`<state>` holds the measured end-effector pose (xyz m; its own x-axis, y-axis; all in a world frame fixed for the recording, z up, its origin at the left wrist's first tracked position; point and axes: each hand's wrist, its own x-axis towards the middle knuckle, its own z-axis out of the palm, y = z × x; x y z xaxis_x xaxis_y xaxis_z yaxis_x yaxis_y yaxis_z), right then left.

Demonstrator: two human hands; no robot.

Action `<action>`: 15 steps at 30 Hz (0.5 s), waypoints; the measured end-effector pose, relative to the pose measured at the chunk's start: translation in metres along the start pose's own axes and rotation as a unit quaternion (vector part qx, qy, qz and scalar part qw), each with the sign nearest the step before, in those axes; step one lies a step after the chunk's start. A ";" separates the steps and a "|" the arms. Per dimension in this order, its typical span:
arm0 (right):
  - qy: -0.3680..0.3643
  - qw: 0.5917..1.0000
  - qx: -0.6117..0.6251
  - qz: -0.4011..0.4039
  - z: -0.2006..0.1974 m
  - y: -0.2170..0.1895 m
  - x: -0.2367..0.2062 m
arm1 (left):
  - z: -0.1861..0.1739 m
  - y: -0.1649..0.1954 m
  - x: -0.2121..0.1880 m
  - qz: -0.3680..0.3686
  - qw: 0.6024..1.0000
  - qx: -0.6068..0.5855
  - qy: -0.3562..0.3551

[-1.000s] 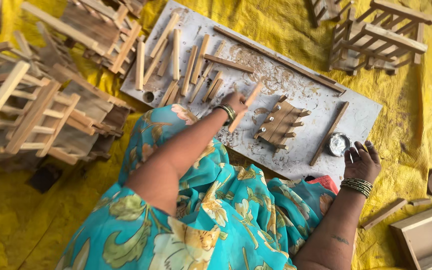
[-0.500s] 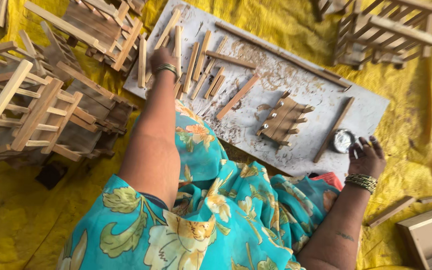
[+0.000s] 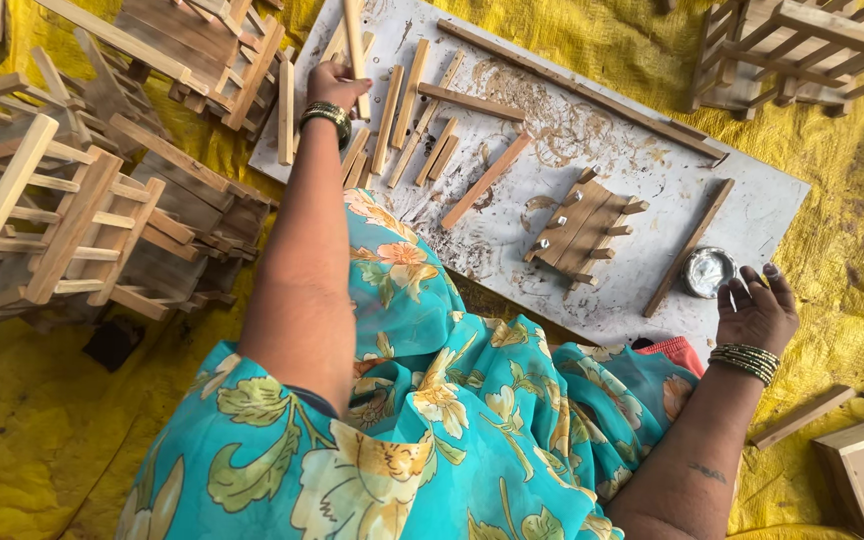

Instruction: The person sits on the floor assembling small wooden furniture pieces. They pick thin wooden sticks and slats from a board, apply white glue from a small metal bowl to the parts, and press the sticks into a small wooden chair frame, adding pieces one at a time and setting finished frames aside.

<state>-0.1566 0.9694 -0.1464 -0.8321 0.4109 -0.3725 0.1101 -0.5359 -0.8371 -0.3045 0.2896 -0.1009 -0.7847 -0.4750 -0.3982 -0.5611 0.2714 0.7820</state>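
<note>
The left hand (image 3: pixel 335 85) reaches out to the far left end of the grey work board (image 3: pixel 752 215), and its grip is clamped on a pale wooden stick (image 3: pixel 354 45) that stands up and away from the fingers toward the top of the view. Just beside that grip, toward the right, a row of loose wooden slats (image 3: pixel 407 110) lies scattered on the board, some touching one another; one longer slat (image 3: pixel 485 180) lies slanted a little further right. Well apart from it, near the middle of the board, sits a small slatted wooden frame (image 3: pixel 582 225). The right hand (image 3: pixel 757 310) rests at the board's near right edge with its fingers spread apart, holding nothing; just beside its fingertips, to the left, stands a small round metal tin (image 3: pixel 706 271), and next to the tin lies a dark wooden strip (image 3: pixel 690 247). To the left of the left hand's grip, off the board, finished slatted wooden racks (image 3: pixel 62 220) are piled on a yellow cloth (image 3: pixel 52 430).
</note>
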 end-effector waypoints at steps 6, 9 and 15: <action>-0.016 1.000 0.013 0.003 0.000 0.005 0.005 | 0.046 -0.004 -0.029 0.101 0.953 0.030 -0.283; -0.019 1.000 0.020 0.007 0.001 0.007 0.003 | 0.103 -0.017 -0.053 0.155 0.924 0.070 -0.343; -0.007 1.000 0.020 0.017 0.001 0.006 -0.003 | 0.140 -0.034 -0.069 0.193 0.871 0.385 -0.238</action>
<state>-0.1542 0.9644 -0.1498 -0.8355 0.3824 -0.3946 0.1171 -0.5777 -0.8078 -0.2676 0.4301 -0.1669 -0.8713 0.1261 -0.4744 -0.0984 0.9020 0.4204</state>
